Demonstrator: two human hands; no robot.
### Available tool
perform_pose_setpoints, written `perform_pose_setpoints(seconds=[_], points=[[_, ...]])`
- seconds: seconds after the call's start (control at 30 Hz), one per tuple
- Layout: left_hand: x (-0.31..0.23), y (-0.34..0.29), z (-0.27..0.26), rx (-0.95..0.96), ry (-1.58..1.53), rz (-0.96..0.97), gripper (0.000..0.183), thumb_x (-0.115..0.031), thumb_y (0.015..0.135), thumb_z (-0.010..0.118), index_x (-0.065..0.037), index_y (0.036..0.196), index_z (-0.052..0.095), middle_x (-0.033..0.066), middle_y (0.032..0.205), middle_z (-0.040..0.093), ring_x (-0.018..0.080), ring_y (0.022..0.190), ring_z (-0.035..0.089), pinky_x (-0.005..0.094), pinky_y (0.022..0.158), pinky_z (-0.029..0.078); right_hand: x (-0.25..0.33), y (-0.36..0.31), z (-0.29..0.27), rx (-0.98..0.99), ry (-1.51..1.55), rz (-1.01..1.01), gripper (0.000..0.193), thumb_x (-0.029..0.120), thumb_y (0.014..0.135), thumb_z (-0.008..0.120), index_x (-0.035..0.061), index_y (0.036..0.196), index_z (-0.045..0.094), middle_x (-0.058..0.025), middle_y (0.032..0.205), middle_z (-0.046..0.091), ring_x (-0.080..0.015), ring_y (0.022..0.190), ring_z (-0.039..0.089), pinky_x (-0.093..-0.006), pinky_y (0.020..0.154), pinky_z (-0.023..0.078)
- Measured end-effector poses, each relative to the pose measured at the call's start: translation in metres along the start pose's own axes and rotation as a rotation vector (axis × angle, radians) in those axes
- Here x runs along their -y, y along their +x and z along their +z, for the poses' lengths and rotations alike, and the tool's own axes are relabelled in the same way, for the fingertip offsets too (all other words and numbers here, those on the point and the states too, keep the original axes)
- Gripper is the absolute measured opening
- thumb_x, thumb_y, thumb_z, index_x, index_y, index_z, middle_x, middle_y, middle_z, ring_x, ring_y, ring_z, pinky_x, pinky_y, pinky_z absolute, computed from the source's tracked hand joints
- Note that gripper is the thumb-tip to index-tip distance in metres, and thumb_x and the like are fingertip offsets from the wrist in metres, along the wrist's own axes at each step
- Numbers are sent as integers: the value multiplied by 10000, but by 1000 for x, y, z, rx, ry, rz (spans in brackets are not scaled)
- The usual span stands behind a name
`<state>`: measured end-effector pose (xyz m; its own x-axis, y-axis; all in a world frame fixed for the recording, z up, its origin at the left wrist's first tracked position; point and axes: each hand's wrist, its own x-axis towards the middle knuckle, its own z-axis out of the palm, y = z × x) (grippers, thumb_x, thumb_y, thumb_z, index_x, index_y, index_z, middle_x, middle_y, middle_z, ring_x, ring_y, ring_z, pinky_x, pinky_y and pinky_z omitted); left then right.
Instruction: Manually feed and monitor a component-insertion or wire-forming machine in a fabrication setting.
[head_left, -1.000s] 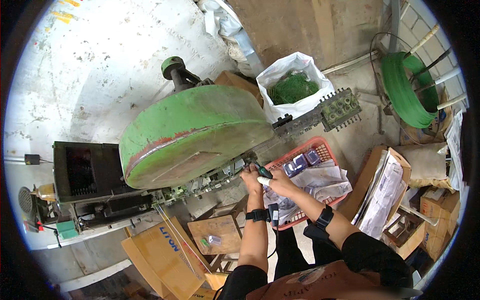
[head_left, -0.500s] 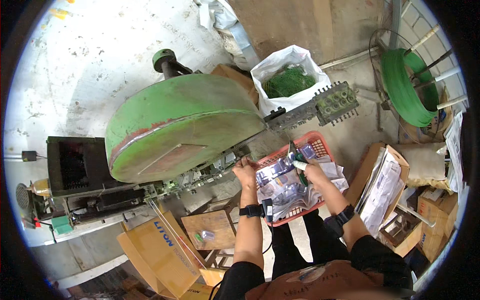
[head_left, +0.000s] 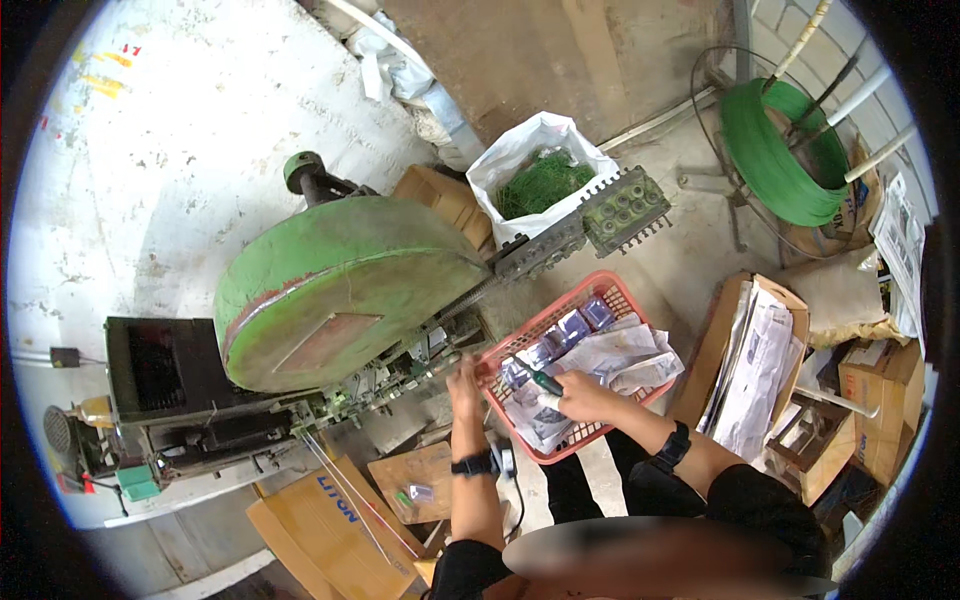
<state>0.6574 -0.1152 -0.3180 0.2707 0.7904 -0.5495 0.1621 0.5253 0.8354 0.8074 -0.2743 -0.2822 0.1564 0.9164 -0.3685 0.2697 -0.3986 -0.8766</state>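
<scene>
My right hand (head_left: 585, 397) is wrapped round a green-handled hand tool (head_left: 546, 382) with a narrow dark metal end. Something white shows by its fingers. The tool points up and left over a pink plastic basket (head_left: 651, 306), which holds crumpled printed paper (head_left: 640, 358) and several small blue-purple packs (head_left: 573, 326). Just left of the basket, my left hand (head_left: 463, 388) is raised at the edge of a green machine (head_left: 350, 290), fingers drawn together. What those fingers hold, if anything, is too small to tell.
Behind the machine's toothed metal arm (head_left: 625, 210) stands a white sack (head_left: 485, 170) of green wire scraps. A green wire coil (head_left: 780, 170) is at the far right. Cardboard boxes (head_left: 325, 520) and a wooden stool (head_left: 420, 478) stand at lower left; a carton of paper (head_left: 760, 370) is at right.
My view has shifted. My right hand has moved left and nearer to me across the basket with the green-handled tool, uncovering the packs at the far end. My left hand stays by the machine's edge.
</scene>
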Motion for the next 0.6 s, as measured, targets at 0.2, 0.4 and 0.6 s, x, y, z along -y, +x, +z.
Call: perform_pose_setpoints(seconds=[0.2, 0.4, 0.6], points=[[-53, -81, 0, 79, 99, 35, 358, -290, 877, 438, 35, 989, 539, 101, 775, 595, 173, 615, 572, 279, 551, 472, 4, 15, 39, 61, -109, -3, 379, 332, 774, 543, -44, 823, 548, -266, 711, 549, -379, 699, 563, -431, 609, 431], [-52, -98, -76, 227, 744, 124, 212, -142, 868, 439, 28, 934, 545, 45, 608, 540, 95, 548, 507, 237, 496, 413, 50, -3, 82, 144, 17, -5, 341, 270, 761, 547, -71, 766, 536, -251, 620, 537, -329, 565, 558, -416, 543, 414], [-26, -111, -117, 134, 674, 216, 152, -70, 843, 422, 11, 882, 545, 45, 555, 524, 103, 502, 503, 248, 465, 393, 69, 3, 106, 182, 87, 64, 298, 245, 759, 552, -52, 743, 525, -221, 596, 526, -318, 548, 540, -417, 518, 395]])
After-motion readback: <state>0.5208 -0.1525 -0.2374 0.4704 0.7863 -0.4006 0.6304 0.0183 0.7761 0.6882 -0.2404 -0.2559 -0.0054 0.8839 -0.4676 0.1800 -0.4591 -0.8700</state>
